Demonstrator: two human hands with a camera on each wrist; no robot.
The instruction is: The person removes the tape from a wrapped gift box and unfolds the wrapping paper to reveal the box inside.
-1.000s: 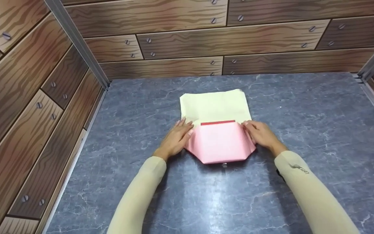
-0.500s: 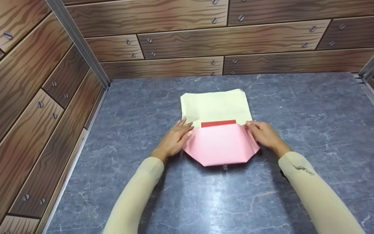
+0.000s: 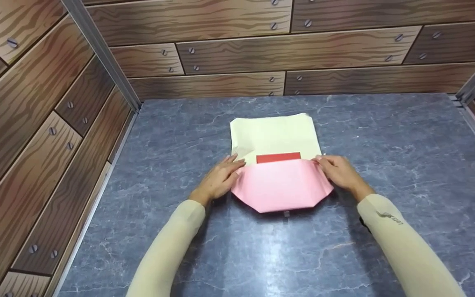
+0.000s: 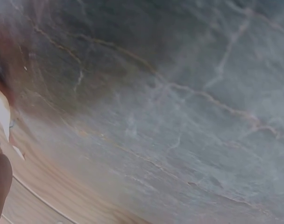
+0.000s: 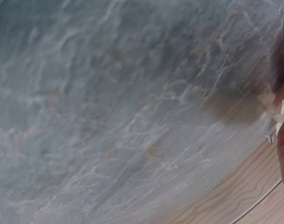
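Note:
A sheet of paper, pink outside (image 3: 283,185) and cream inside (image 3: 278,134), lies with its near part folded up as a flap. A red flat-faced thing (image 3: 278,157) shows above the flap's edge; the rest is covered. My left hand (image 3: 219,179) lies at the flap's left side, fingers fairly straight over the paper and thumb by the pink edge. Opposite it, my right hand (image 3: 338,173) pinches the flap's upper right corner between thumb and fingers. Both wrist views catch only a finger and a sliver of paper at the border.
The paper lies on a dark blue-grey marbled table (image 3: 188,136). Wood-patterned panels rise behind (image 3: 237,57) and at the left (image 3: 48,136), joined by a grey metal post (image 3: 101,53). A small grey tab (image 3: 286,213) pokes out below the flap.
The pink flap has come down toward the person, its lower side spreading wider, so more of the red thing shows. The right hand has shifted slightly right and nearer; the left hardly moved.

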